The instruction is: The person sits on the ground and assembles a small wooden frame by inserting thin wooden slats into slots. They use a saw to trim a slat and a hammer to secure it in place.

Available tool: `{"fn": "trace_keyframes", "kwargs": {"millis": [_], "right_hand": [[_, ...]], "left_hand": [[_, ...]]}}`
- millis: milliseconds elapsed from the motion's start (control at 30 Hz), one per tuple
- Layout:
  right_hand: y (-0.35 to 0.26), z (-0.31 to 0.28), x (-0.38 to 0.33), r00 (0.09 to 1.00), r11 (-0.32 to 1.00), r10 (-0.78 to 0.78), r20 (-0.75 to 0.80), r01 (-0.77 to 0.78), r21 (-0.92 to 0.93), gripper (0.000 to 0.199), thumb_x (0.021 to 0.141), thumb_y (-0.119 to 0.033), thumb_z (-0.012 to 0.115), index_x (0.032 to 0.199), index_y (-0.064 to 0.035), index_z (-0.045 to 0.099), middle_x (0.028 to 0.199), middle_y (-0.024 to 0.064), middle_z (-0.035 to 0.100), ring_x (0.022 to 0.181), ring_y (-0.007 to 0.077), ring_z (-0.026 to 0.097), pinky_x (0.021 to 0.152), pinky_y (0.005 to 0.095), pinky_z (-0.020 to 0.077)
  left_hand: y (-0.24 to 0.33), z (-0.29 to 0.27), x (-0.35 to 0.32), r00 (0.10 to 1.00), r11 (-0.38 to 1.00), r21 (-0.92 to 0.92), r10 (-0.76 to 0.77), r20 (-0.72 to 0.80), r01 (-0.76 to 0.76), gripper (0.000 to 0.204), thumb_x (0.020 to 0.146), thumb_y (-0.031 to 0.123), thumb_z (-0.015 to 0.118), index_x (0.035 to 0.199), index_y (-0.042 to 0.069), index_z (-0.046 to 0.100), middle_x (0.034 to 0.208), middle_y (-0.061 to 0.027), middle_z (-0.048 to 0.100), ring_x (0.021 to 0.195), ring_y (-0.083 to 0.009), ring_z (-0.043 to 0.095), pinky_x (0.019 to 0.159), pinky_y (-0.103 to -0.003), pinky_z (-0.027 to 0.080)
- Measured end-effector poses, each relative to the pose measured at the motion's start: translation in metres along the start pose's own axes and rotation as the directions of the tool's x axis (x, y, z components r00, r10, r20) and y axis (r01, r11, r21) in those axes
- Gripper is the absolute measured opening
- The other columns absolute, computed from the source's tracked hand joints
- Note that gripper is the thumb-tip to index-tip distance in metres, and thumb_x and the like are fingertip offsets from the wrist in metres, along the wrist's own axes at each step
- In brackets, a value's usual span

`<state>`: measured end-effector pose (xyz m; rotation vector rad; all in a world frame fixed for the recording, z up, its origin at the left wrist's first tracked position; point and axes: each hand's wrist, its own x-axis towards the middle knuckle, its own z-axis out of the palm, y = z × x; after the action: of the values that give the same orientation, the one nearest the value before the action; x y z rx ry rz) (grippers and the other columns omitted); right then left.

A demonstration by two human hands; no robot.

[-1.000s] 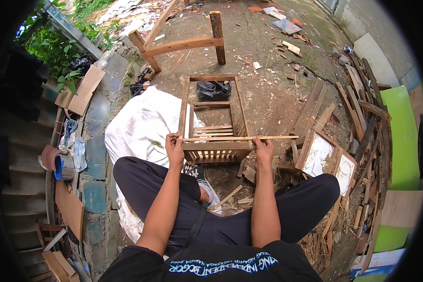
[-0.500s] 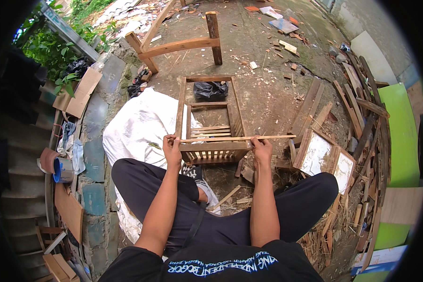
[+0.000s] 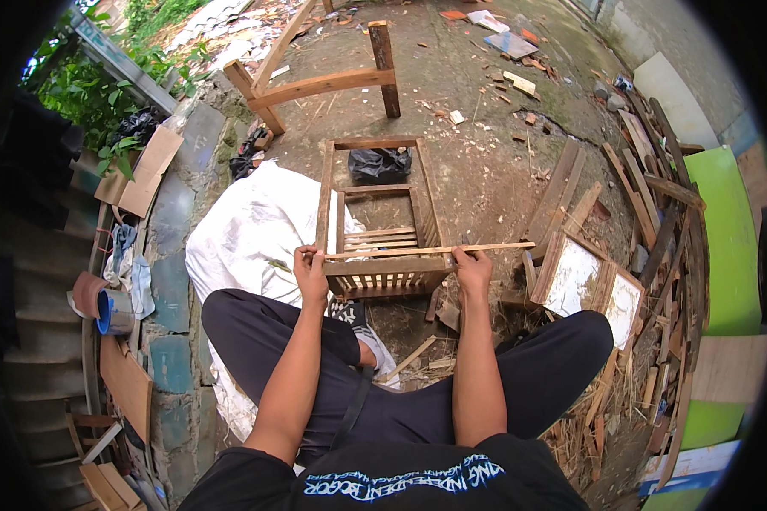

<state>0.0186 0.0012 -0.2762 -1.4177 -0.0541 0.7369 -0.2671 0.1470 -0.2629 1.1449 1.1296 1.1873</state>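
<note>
You hold a thin wooden strip [image 3: 426, 250] level across the near end of a slatted wooden crate [image 3: 382, 247] that lies on the dirt ground [image 3: 477, 162] in front of your crossed legs. Your left hand [image 3: 309, 268] pinches the strip's left end between thumb and fingers; your right hand [image 3: 472, 266] grips it further along, with the rest of the strip running on past the crate's right side and well out over the ground. The strip rests on or just above the crate's front rail; contact cannot be told.

Change from a second ago: very little. The strip lies in nearly the same line and both hands keep the same grips at the same spots. The whole scene sits slightly higher in view, so your head has tipped, not the work. By my reading the strip is being held steady in place against the crate, not carried.

Around it: a black plastic bag [image 3: 380, 163] inside the crate's far end, a white sack [image 3: 247, 234] just to the left, a bare timber frame [image 3: 324, 81] farther off, two framed panels [image 3: 592, 285] and stacked scrap boards [image 3: 648, 187] to the right.
</note>
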Motion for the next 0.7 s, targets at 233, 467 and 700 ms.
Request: {"fn": "trace_keyframes", "kwargs": {"millis": [233,467,700], "right_hand": [[0.002,-0.002,-0.001,0.998,0.998,-0.043,-0.038,0.041,-0.055,0.021,0.087,-0.008,0.08,0.098,0.007,0.071,0.085,0.0062,0.069,0.071,0.0136,0.062,0.062,0.0288,0.0481],[-0.003,0.001,-0.005,1.0,0.998,-0.014,-0.021,0.013,-0.058,0.018,0.088,-0.009,0.08,0.095,0.0051,0.07,0.084,0.0051,0.069,0.071,0.0113,0.061,0.062,0.0272,0.0472],[-0.004,0.0,-0.005,1.0,1.0,-0.019,0.019,0.019,0.0,0.019,0.088,-0.006,0.081,0.098,0.005,0.069,0.089,0.0078,0.073,0.077,0.0127,0.066,0.068,0.0271,0.0508]], "left_hand": [[0.049,0.037,-0.009,0.853,0.602,0.723,0.521,-0.034,-0.34,0.028,0.087,0.001,0.064,0.115,0.003,0.059,0.121,-0.018,0.065,0.114,-0.036,0.058,0.103,-0.044,0.042],[0.071,0.153,-0.054,0.741,0.589,0.487,0.323,0.589,-0.644,0.015,0.087,0.016,0.074,0.098,0.005,0.072,0.101,-0.0163,0.073,0.103,-0.0353,0.068,0.093,-0.046,0.05],[0.041,0.2,-0.049,0.849,0.442,0.81,-0.173,0.499,-0.386,0.036,0.081,0.044,0.077,0.094,0.011,0.077,0.093,-0.0132,0.077,0.095,-0.0348,0.073,0.09,-0.046,0.051]]}}
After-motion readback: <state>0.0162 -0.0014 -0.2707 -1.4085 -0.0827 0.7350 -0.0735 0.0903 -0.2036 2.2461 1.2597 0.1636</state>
